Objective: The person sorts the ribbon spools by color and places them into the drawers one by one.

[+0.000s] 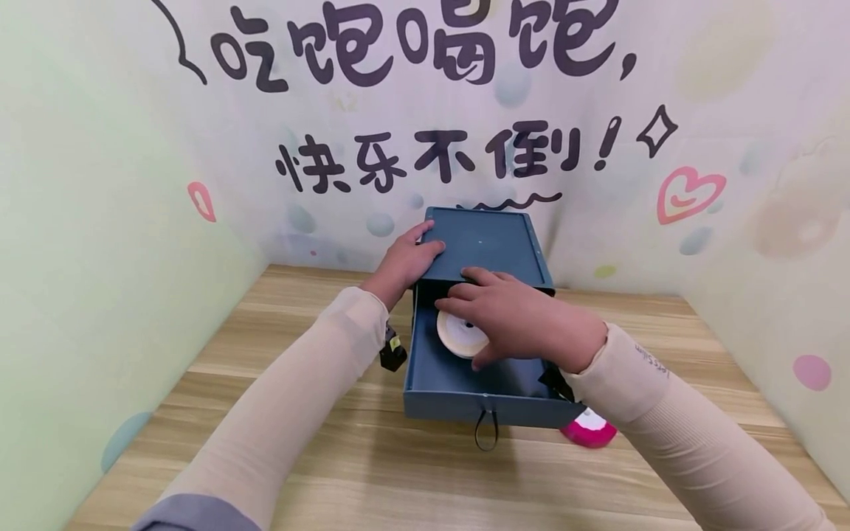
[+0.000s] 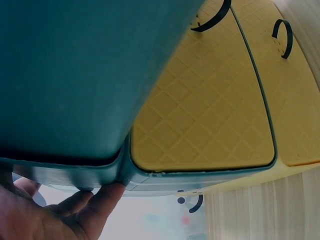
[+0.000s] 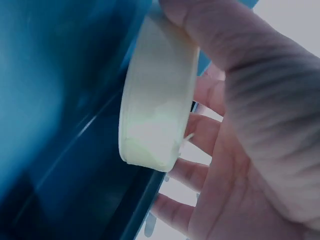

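A white ribbon roll [image 1: 458, 335] sits tilted inside the pulled-out blue drawer [image 1: 445, 405]. My right hand [image 1: 508, 317] grips the roll; in the right wrist view the thumb lies at one end of the pale roll [image 3: 157, 100] and the fingers reach behind its face. My left hand [image 1: 408, 258] rests on the left edge of the blue cabinet top [image 1: 488, 243], thumb on top. In the left wrist view its fingertips touch the cabinet's side near the corner.
Below the blue drawer are yellow drawers [image 2: 205, 110] with black loop pulls [image 2: 285, 39]. A black loop [image 1: 487, 431] hangs from the blue drawer's front. To its right, a pink roll with a white centre [image 1: 591, 428] lies on the wooden table [image 1: 319, 457]. A printed wall stands behind.
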`<move>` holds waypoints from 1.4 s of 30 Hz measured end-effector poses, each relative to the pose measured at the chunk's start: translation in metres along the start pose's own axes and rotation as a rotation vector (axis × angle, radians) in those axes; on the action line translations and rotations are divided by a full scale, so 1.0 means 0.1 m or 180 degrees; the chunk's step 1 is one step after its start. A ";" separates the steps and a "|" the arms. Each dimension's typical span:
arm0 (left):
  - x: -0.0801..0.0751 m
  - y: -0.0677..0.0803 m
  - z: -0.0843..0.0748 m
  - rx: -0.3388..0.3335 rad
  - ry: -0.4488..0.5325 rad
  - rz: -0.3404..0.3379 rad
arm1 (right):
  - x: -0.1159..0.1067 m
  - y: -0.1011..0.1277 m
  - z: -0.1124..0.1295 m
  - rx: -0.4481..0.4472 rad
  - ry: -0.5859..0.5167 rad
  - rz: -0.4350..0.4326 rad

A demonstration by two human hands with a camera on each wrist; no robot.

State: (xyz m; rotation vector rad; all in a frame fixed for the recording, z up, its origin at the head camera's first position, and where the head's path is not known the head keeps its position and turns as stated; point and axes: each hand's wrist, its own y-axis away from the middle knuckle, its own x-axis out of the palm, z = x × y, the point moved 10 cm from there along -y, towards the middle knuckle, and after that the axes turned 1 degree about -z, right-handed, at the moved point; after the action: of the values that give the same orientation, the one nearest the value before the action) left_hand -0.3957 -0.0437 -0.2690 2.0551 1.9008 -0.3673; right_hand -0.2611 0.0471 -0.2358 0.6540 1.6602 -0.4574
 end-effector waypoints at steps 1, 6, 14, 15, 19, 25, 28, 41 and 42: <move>0.00 0.00 0.00 -0.0001 0.0001 0.0003 | 0.01 0.00 0.00 0.0000 0.0033 0.0016; 0.01 0.00 0.01 -0.0002 0.0018 0.0017 | 0.04 0.00 0.03 -0.0026 0.0183 0.0061; 0.01 -0.02 0.01 0.0011 0.0014 0.0020 | 0.07 0.01 0.04 -0.0049 0.0198 0.0095; 0.01 -0.02 0.01 0.0008 0.0014 0.0022 | 0.08 0.01 0.04 -0.0048 0.0198 0.0098; 0.01 -0.02 0.01 0.0014 0.0018 0.0016 | 0.07 0.01 0.04 -0.0036 0.0187 0.0102; 0.01 -0.02 0.02 0.0035 0.0017 0.0018 | 0.08 0.00 0.03 0.0005 0.0147 0.0134; 0.01 -0.02 0.02 0.0030 0.0007 0.0019 | 0.07 -0.01 0.04 0.0018 0.0138 0.0144; 0.01 -0.01 0.02 -0.0037 0.0025 0.0052 | 0.07 -0.02 -0.01 0.0064 0.0057 0.0172; 0.01 -0.01 0.02 -0.0036 0.0026 0.0056 | 0.07 -0.01 -0.01 0.0077 0.0063 0.0176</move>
State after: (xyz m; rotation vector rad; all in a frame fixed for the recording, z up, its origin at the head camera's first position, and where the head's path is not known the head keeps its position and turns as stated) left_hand -0.3964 -0.0435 -0.2714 2.0676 1.8840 -0.3437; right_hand -0.2636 0.0479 -0.2426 0.7226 1.6533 -0.4330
